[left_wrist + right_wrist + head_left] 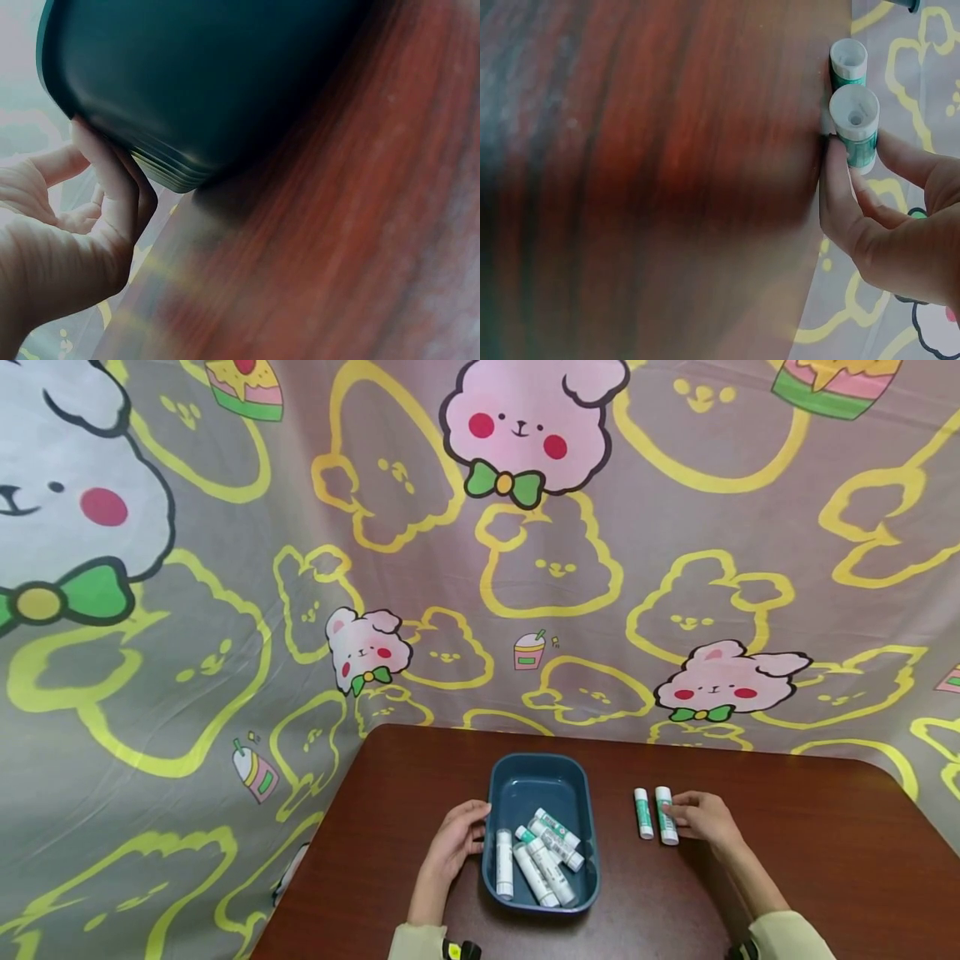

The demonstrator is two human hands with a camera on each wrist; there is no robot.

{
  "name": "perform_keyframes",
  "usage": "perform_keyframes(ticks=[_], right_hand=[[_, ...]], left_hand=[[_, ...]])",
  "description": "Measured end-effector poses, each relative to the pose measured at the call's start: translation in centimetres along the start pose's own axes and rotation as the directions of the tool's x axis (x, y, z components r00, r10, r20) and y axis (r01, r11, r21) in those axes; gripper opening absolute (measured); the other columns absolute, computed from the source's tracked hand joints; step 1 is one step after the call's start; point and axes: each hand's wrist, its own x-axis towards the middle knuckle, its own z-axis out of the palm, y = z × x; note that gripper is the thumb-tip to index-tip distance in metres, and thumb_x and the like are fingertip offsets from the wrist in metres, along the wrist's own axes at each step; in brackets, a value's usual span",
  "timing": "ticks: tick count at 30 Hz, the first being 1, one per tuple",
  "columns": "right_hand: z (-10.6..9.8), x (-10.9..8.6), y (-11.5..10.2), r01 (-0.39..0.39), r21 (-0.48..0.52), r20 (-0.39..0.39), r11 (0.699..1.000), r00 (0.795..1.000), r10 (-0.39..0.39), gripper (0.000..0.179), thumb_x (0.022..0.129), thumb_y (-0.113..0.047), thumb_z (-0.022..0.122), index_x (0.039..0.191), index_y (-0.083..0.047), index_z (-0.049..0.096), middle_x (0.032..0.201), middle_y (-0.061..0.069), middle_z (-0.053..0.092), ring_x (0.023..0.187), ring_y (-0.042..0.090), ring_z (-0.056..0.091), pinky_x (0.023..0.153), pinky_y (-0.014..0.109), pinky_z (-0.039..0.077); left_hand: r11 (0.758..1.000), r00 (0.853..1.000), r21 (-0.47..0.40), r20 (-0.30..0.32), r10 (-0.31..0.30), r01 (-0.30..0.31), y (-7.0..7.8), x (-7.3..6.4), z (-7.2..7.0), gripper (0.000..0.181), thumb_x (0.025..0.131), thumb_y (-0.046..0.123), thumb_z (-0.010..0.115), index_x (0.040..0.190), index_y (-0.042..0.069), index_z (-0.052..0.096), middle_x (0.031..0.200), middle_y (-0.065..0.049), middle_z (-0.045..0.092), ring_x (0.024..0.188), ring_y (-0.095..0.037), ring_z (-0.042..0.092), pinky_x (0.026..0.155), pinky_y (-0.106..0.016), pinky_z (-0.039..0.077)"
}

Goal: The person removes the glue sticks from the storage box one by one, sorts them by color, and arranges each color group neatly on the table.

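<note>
A dark blue rectangular tray (536,789) stands on the table, with several white and green glue sticks (504,864) lying in its near half. My left hand (452,842) is at the tray's left side; in the left wrist view its bent fingers (112,180) touch the outer wall near the rim. To the right of the tray, two glue sticks lie side by side, a thinner one (642,814) and a thicker one (667,827). My right hand (708,820) pinches the thicker glue stick between thumb and fingers, as the right wrist view also shows.
The brown wooden table (795,827) has rounded far corners. A grey cloth (450,577) printed with cartoon rabbits and yellow outlines hangs behind the table and along its left side.
</note>
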Motion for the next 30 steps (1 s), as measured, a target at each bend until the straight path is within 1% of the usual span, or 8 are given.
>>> perform_keyframes(ticks=[4,7,14,20,30], right_hand=[[0.16,0.14,0.10,0.003,-0.007,-0.013,1.000,1.000,-0.003,0.044,0.096,-0.009,0.069,0.121,0.024,0.053,0.094,0.014,0.067,0.079,0.015,0.063,0.067,0.032,0.061],[0.26,0.20,0.11,0.000,-0.017,-0.019,1.000,1.000,-0.001,0.043,0.096,-0.009,0.070,0.120,0.024,0.053,0.093,0.013,0.067,0.078,0.014,0.063,0.067,0.033,0.061],[0.44,0.09,0.13,-0.007,-0.034,-0.027,0.999,1.000,0.006,0.043,0.096,-0.009,0.071,0.120,0.023,0.054,0.095,0.017,0.068,0.079,0.015,0.064,0.068,0.034,0.061],[0.28,0.16,0.12,0.013,-0.057,-0.023,0.998,1.000,-0.014,0.043,0.098,-0.011,0.069,0.121,0.023,0.055,0.101,0.021,0.068,0.082,0.018,0.065,0.069,0.035,0.061],[0.16,0.12,-0.16,0.003,-0.053,-0.013,0.999,1.000,-0.003,0.043,0.098,-0.010,0.068,0.122,0.023,0.054,0.101,0.021,0.068,0.083,0.017,0.064,0.069,0.034,0.061]], left_hand=[[1.000,1.000,-0.004,0.003,0.002,-0.002,-0.08,-0.08,-0.06,0.009,0.101,0.014,0.062,0.094,0.010,0.062,0.084,0.002,0.062,0.065,-0.007,0.059,0.053,-0.020,0.051],[1.000,1.000,-0.008,0.004,0.001,-0.001,-0.16,-0.10,-0.09,0.009,0.101,0.013,0.062,0.093,0.010,0.061,0.083,0.002,0.062,0.064,-0.007,0.059,0.053,-0.019,0.050],[1.000,1.000,-0.010,0.003,-0.004,0.004,-0.31,-0.13,-0.15,0.008,0.102,0.012,0.061,0.094,0.009,0.061,0.084,0.002,0.062,0.065,-0.007,0.060,0.053,-0.020,0.051],[1.000,1.000,-0.002,-0.004,-0.001,0.001,-0.04,-0.04,-0.02,0.009,0.101,0.013,0.062,0.093,0.009,0.061,0.082,0.002,0.062,0.064,-0.007,0.060,0.054,-0.021,0.051],[1.000,1.000,0.006,-0.012,-0.006,0.006,-0.02,0.26,-0.01,0.009,0.102,0.014,0.062,0.094,0.009,0.061,0.083,0.002,0.061,0.065,-0.007,0.060,0.054,-0.021,0.050]])
